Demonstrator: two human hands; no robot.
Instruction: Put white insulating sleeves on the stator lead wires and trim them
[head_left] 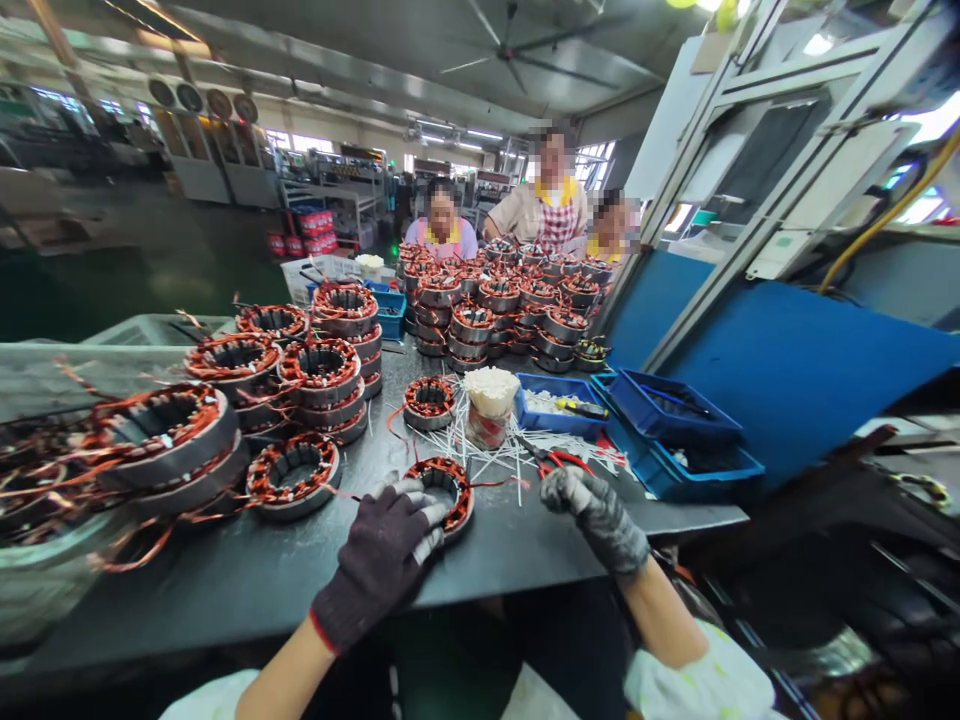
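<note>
A motor stator [460, 520], a grey ring wound with copper wire, lies flat near the table's front edge. My left hand [382, 545], in a dark glove with pale fingertips, grips its left side, with the fingers over the rim and the thumb at the front. Loose wire leads stick out from the stator toward the right. In a grey, worn glove, my right hand [596, 510] is closed around red-handled pliers [559, 459], whose dark jaws point up and left. The pliers are apart from the stator.
Stacked stators [319, 365] crowd the left, more [480, 320] the back. White sticks [450, 440] lie around a bundle-filled can [487, 425]. Blue bins [675, 465] stand right, one holding a yellow-handled tool [581, 408]. A metal frame [697, 210] rises right. Several people [555, 215] are behind the stacks.
</note>
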